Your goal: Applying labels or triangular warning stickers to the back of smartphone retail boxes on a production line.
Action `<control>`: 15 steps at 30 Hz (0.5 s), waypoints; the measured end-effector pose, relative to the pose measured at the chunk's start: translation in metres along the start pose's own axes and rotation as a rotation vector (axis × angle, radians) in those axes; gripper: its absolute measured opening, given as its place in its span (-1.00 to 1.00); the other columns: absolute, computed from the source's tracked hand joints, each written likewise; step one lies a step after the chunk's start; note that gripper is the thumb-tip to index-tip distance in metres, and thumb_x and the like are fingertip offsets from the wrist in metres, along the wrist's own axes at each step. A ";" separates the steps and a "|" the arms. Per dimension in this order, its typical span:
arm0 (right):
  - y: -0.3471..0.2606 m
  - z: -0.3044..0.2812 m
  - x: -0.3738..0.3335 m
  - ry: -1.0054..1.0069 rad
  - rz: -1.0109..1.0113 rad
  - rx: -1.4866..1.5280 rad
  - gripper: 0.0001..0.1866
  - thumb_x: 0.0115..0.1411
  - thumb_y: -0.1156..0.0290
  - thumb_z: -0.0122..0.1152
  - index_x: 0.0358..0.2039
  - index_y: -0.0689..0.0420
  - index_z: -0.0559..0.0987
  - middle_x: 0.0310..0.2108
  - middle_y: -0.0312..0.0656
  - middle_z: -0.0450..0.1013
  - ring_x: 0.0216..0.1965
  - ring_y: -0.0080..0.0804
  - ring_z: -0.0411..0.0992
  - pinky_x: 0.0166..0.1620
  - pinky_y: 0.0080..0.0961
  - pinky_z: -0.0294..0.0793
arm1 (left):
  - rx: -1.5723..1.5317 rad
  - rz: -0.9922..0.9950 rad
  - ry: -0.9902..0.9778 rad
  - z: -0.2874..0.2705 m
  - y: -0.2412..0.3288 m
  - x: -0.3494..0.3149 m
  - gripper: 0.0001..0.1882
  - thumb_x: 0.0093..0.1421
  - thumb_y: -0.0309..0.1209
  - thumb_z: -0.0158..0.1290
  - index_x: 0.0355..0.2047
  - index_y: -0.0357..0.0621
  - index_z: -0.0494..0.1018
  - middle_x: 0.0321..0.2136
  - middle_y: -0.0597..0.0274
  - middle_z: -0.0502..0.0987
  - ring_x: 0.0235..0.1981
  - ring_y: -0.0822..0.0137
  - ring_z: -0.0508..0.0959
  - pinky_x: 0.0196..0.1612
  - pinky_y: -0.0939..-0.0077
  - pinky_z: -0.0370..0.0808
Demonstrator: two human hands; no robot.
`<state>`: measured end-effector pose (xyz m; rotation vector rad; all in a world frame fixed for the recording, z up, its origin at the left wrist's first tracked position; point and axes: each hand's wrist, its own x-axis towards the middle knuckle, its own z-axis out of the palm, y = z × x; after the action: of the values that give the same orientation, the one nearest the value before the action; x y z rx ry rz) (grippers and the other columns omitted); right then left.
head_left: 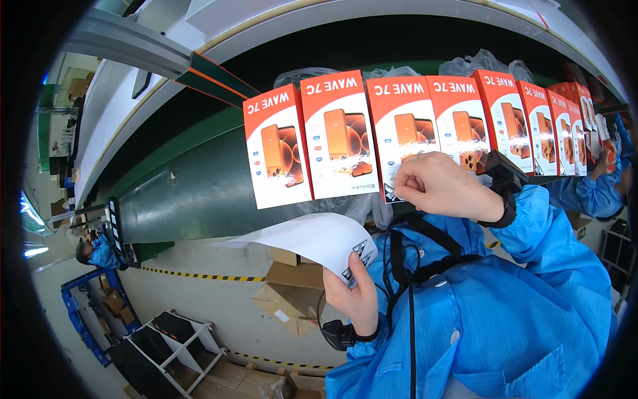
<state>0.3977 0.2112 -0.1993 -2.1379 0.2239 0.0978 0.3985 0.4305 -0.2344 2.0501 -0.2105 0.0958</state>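
Note:
My left hand pinches a curling white sticker sheet with black triangular stickers at its near end. My right hand is closed over the near left corner of a red-and-white phone box, third from the left. A small black-and-white triangular sticker shows at that corner, right at the fingertips. Two similar boxes, a second box and a leftmost box, lie to the left. The row of boxes continues to the right past my wrist.
The boxes lie along a green conveyor belt, with clear plastic bags behind and beneath them. A metal post stands at the far left. An opened cardboard carton sits below the belt. At right, a co-worker's blue sleeve shows.

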 end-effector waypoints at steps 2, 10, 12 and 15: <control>0.001 0.002 0.000 0.029 -0.043 -0.088 -0.83 -0.01 0.45 0.21 -0.55 0.24 0.41 -0.67 -0.14 0.35 -0.66 -0.32 0.35 -0.54 -0.43 0.28 | -0.007 0.006 0.003 0.000 0.000 0.000 -0.78 0.14 -0.52 0.05 -0.23 -0.43 0.41 -0.41 -0.05 0.52 -0.45 0.17 0.57 -0.40 0.44 0.47; -0.009 0.013 -0.018 0.009 -0.094 0.102 -0.73 -0.03 0.42 0.31 -0.51 0.17 0.34 -0.52 -0.21 0.30 -0.60 -0.43 0.34 -0.51 -0.56 0.33 | -0.298 -0.084 -0.043 -0.003 0.007 -0.004 -0.65 0.19 -0.54 -0.02 -0.05 -0.45 0.23 -0.25 -0.02 0.46 -0.28 0.33 0.51 -0.24 0.53 0.44; -0.018 0.026 -0.031 0.028 -0.273 0.188 -0.79 0.00 0.47 0.29 -0.38 0.18 0.45 -0.46 -0.23 0.36 -0.56 -0.50 0.38 -0.46 -0.63 0.38 | -0.402 -0.130 -0.107 -0.003 0.010 -0.004 -0.60 0.21 -0.54 -0.06 0.03 -0.43 0.15 -0.15 -0.01 0.41 -0.19 0.37 0.47 -0.15 0.56 0.42; -0.022 0.037 -0.030 0.081 -0.438 0.132 -0.77 0.02 0.44 0.23 -0.30 0.15 0.44 -0.39 -0.19 0.37 -0.38 -0.27 0.40 -0.31 -0.42 0.41 | -0.466 -0.096 -0.152 -0.003 0.013 -0.001 -0.59 0.21 -0.54 -0.05 0.03 -0.42 0.13 -0.13 0.01 0.37 -0.16 0.40 0.42 -0.12 0.56 0.39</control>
<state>0.3734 0.2577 -0.1968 -2.0128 -0.1887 -0.2512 0.3951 0.4272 -0.2223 1.5990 -0.2067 -0.1569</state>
